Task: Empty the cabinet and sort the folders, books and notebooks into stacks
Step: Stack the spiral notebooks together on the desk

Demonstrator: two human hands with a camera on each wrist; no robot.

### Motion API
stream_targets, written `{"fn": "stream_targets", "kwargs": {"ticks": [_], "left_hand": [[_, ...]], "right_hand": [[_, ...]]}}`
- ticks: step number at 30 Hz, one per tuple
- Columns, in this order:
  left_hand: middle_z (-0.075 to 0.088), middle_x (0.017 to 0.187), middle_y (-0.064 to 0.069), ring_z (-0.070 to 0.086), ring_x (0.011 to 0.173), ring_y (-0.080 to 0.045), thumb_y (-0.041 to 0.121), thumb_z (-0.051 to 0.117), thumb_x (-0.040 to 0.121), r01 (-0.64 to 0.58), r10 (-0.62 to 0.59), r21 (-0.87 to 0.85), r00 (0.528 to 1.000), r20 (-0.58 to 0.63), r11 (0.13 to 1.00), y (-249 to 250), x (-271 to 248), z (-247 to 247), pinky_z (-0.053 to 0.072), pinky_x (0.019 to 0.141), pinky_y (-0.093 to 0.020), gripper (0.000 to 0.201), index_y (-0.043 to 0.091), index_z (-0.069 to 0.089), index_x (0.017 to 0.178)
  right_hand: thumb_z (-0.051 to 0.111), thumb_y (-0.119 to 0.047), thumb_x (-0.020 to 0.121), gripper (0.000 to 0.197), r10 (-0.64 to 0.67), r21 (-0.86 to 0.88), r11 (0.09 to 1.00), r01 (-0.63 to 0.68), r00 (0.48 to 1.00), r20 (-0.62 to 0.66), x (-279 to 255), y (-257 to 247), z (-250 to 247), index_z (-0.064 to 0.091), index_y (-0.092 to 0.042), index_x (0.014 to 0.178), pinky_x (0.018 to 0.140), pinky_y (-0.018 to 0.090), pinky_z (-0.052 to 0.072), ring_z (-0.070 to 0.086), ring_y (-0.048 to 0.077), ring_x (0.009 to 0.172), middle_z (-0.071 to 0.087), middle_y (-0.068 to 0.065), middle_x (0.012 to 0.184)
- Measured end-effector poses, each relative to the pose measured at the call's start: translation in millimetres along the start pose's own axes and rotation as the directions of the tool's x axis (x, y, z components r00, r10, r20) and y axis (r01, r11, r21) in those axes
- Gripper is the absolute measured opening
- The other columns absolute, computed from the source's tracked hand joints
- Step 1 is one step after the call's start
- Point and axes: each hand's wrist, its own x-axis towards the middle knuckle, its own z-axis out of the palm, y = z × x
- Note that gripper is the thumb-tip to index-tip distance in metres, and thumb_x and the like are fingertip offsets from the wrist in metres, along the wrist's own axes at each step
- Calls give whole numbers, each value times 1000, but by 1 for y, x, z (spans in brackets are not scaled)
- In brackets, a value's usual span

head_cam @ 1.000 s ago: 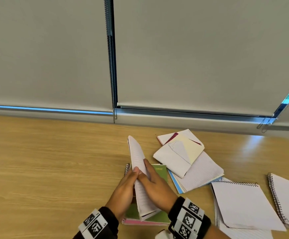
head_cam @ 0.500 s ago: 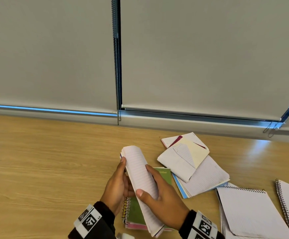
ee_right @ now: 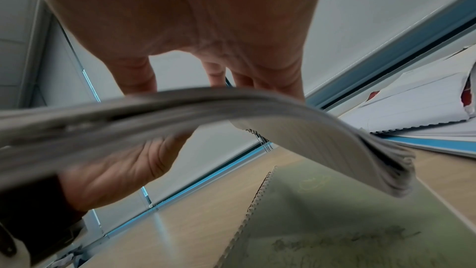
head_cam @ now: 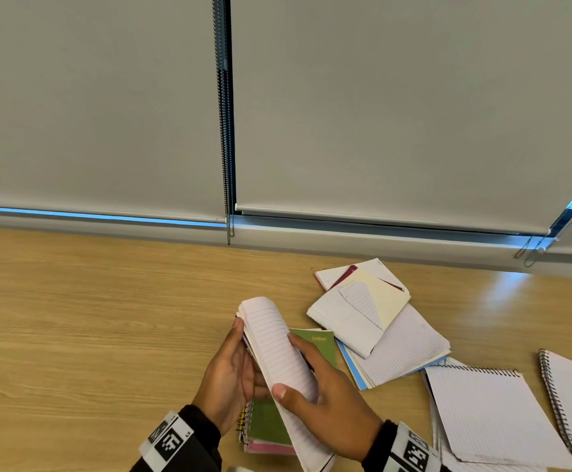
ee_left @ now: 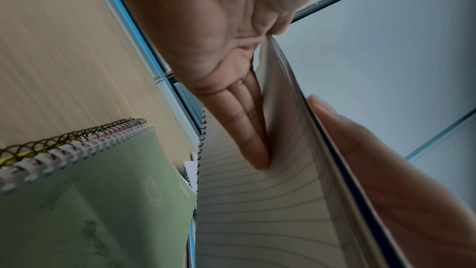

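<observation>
I hold a lined notebook (head_cam: 279, 359) bent into a curve above the wooden table (head_cam: 90, 335). My left hand (head_cam: 231, 373) supports it from the left, fingers up along its edge. My right hand (head_cam: 325, 393) grips it from the right, thumb on the top page. In the left wrist view my fingers (ee_left: 247, 133) lie along the lined notebook (ee_left: 257, 201). In the right wrist view the lined notebook (ee_right: 231, 113) curves under my palm. Beneath it lies a green spiral notebook (head_cam: 267, 424) on a pink one (head_cam: 267, 447).
A heap of open notebooks and folded papers (head_cam: 380, 321) lies to the right. Two open spiral notebooks (head_cam: 489, 413) sit at the far right edge. Grey roller blinds (head_cam: 380, 114) with bead chains (head_cam: 228, 148) hang behind the table.
The notebook, held edge-up a second ago, has tipped and bent over to the left. My left hand slid up its left edge and my right thumb moved onto the top page.
</observation>
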Motion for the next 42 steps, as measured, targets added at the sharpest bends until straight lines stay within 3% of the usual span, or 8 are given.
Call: {"fn": "stream_targets", "kwargs": {"ticks": [8,22,27,29,32,35,38,42], "left_hand": [[65,123,-20,60,112,-47,55,28,89,9,-6,-86,999,44,996,-2,-3,-4,39,100,-66,63,16,49,135],[64,120,-26,64,104,-43,43,24,92,26,-19,-207,999,36,978,-4,-2,-6,49,89,-56,60,5,56,126],[69,107,-25,68,89,-37,24,51,80,4,-4,10,999,-45,1000,-8,0,-3,57,70,-43,45,1,59,118],[73,102,-19,71,90,-33,12,55,89,-58,70,130,994,-88,990,-10,0,0,58,69,-40,26,8,63,113],[75,100,-12,72,92,-29,4,56,92,-120,149,274,985,-89,954,-10,-1,2,57,71,-38,23,13,64,111],[75,100,-10,72,89,-30,5,58,91,-158,197,341,977,-85,927,-3,-3,0,57,71,-40,21,14,65,109],[75,97,-11,72,87,-29,9,65,89,-210,270,357,955,-127,910,8,-2,-11,58,73,-42,17,9,64,106],[74,103,-11,72,91,-26,45,89,50,-280,320,285,942,-102,917,32,-4,-31,59,73,-36,74,11,63,110]], "right_hand": [[59,-70,76,81,-9,-20,1000,9,1000,10,1,0,-1,21,-49,144,108,26,39,39,-8,129,37,-28,144],[60,-67,77,77,-10,-54,998,12,1000,25,4,0,-3,20,-53,140,106,29,41,41,-4,126,39,-25,141],[59,-69,74,77,7,-42,999,-6,999,40,5,1,1,20,-53,139,103,30,45,45,0,124,41,-23,139],[60,-72,72,83,15,1,1000,-15,997,70,5,-1,3,20,-50,141,100,29,48,48,2,122,44,-22,138],[62,-70,72,88,13,19,1000,-15,994,106,4,-6,-1,18,-45,144,95,22,50,52,1,119,46,-21,136],[58,-54,80,69,-9,63,998,1,993,121,3,-10,-15,29,-45,142,98,22,48,54,0,119,52,-18,136],[49,-29,91,31,-57,178,982,67,996,-63,1,-14,-34,57,-38,120,89,40,55,67,16,99,70,-1,113],[45,-5,99,28,17,240,968,73,935,-354,6,-2,-68,60,-23,114,78,30,58,71,9,90,74,-11,102]]}}
